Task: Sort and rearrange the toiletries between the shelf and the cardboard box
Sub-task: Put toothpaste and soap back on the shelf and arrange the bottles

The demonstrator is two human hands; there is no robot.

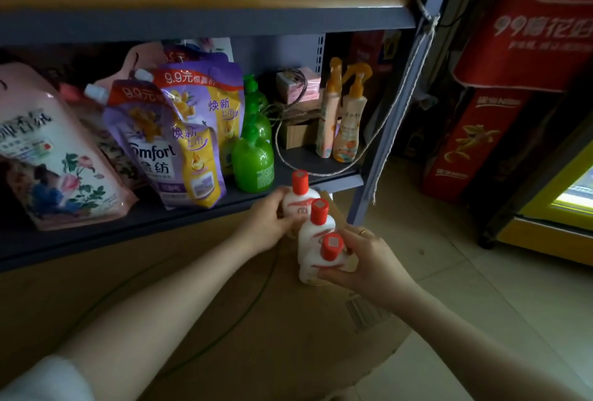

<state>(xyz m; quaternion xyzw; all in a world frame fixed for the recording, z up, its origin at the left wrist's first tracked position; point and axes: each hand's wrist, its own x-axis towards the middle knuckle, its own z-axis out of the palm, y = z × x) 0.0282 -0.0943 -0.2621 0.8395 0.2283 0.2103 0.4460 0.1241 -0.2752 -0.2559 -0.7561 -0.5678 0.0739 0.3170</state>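
Three white lotion bottles with red caps, bunched upright just in front of the grey shelf edge, above the cardboard box. Left hand curled round the bottle nearest the shelf; right hand curled round the one farthest from it. Step in hand, apparently: transfer between box and shelf. Next move likely needs clearing the shelf lip beside the green pump bottles.

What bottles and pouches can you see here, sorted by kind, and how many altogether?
White bottles with red caps, held in the hands: 3
Green pump bottles: 3
Orange-topped spray bottles: 2
Purple Comfort pouches: 2
Pink floral pouch: 1
Total: 11
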